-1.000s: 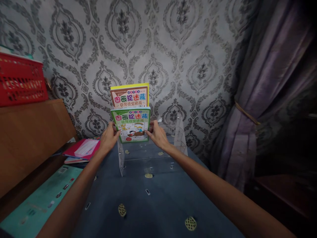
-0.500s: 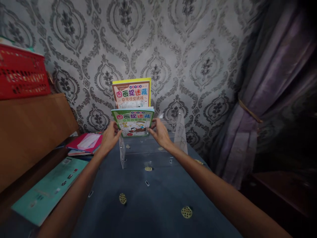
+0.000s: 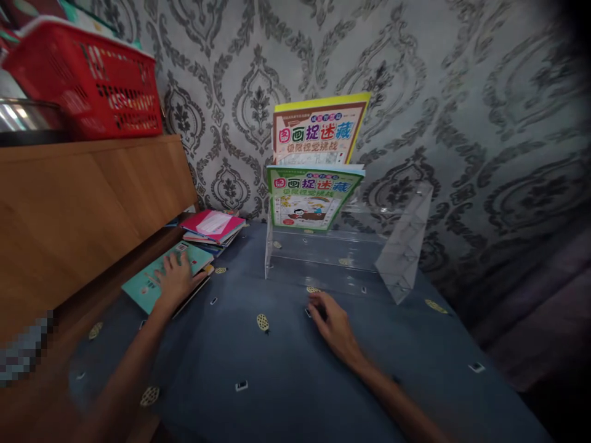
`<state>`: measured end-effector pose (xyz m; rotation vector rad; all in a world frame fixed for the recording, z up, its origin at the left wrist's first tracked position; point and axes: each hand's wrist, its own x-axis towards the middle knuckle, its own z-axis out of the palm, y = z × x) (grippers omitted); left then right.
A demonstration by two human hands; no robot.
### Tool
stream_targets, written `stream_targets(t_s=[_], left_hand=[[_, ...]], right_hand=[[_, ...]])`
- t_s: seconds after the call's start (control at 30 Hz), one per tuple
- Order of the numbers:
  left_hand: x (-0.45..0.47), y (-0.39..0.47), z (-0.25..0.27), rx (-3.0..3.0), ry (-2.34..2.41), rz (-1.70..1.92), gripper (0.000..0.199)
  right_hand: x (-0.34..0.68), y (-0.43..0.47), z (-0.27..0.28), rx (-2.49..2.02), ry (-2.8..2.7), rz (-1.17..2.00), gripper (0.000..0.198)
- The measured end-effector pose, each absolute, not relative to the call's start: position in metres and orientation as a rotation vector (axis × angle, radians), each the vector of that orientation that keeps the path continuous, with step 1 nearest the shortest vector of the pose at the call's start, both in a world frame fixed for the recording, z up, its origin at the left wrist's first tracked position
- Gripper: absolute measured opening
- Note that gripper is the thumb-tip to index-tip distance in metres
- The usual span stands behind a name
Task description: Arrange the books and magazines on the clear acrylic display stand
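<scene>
My left hand [image 3: 175, 278] lies on a teal book [image 3: 148, 289] at the left of the table, its fingers spread over the cover and the thumb by the right edge. Loosely curled, with a gap between thumb and fingers, my right hand [image 3: 333, 323] is low over the tablecloth and holds nothing. Beyond it stands a clear tiered display rack [image 3: 401, 246]. Two picture-puzzle books lean in its left part: a green-bordered book [image 3: 307, 206] in front, and a brown-bordered book [image 3: 318, 132] with a yellow edge higher behind it.
A stack of books and folders with a pink folder [image 3: 215, 224] on top sits behind the teal book. Along the left runs a wooden cabinet [image 3: 106, 191] bearing a red basket [image 3: 115, 92] and a metal pot [image 3: 28, 117]. Patterned wallpaper [image 3: 258, 98] rises behind the blue tablecloth [image 3: 286, 351].
Both hands have let go of the green-bordered book, which stays in the rack. My left hand has moved left onto the teal book; my right hand has drawn back. The view has turned left.
</scene>
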<state>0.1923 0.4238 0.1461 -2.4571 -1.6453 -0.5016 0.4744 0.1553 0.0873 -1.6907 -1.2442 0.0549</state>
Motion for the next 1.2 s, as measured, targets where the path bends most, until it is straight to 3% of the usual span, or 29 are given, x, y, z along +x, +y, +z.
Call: stream_targets(t_s=[0.43, 0.67, 0.8, 1.0, 1.1, 1.2], left_hand=[[0.186, 0.379, 0.169, -2.329, -1.485, 0.111, 0.046], [0.195, 0.335, 0.181, -2.43, -1.264, 0.217, 0.042], [0.21, 0.266, 0.157, -2.572, -0.881, 0.289, 0.041], [0.221, 0.155, 0.104, -2.788, -0.163, -0.164, 0.036], [0.222, 0.131, 0.099, -2.844, -0.073, -0.393, 0.04], [0.226, 0.132, 0.107, -2.941, -0.121, -0.413, 0.048]], right_hand=[[0.475, 0.148, 0.08, -1.714, -1.267, 0.169, 0.028], [0.473, 0.149, 0.082, -1.674, -1.348, 0.142, 0.027], [0.471, 0.149, 0.08, -1.66, -1.316, 0.118, 0.026], [0.472, 0.143, 0.086, -1.647, -1.253, 0.048, 0.027], [0.462, 0.134, 0.1, -1.641, -1.323, 0.062, 0.027], [0.432, 0.124, 0.114, -1.588, -1.562, 0.268, 0.032]])
